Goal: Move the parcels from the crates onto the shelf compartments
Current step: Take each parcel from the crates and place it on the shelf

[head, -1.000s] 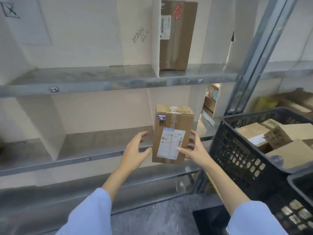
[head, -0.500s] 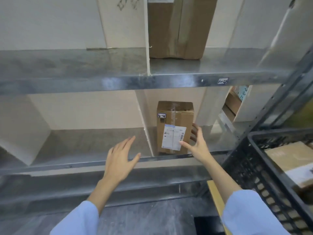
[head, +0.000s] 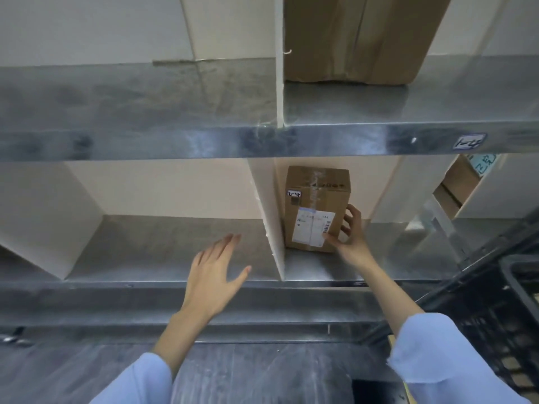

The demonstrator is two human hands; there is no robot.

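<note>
Here, the parcel [head: 316, 208] is seen standing upright on the middle shelf [head: 385, 258], in the compartment directly to the right of the white divider [head: 267, 217]. Its left side is just beside the divider; whether they touch cannot be told. It is set back from the front edge of the shelf. Its long axis runs vertically, and the face with the white label [head: 313, 228] is turned to the front edge.

The parcel is held by the right hand [head: 348, 243] only. The grip is closed round the lower right edge: the thumb is laid on the front face at the corner of the label, and the fingers [head: 354, 217] are curled round the right side. So the parcel lies to the left of the grip, between it and the divider. The left hand [head: 213, 275] is spread open in front of the neighbouring compartment, and nothing is touched by it.

The placing is judged nearly done. For the release, the grip should be drawn out to the right and towards the front edge, away from the divider, so that the tall parcel is not tipped. The black crate [head: 495, 310] is nearer to the right hand.
</note>
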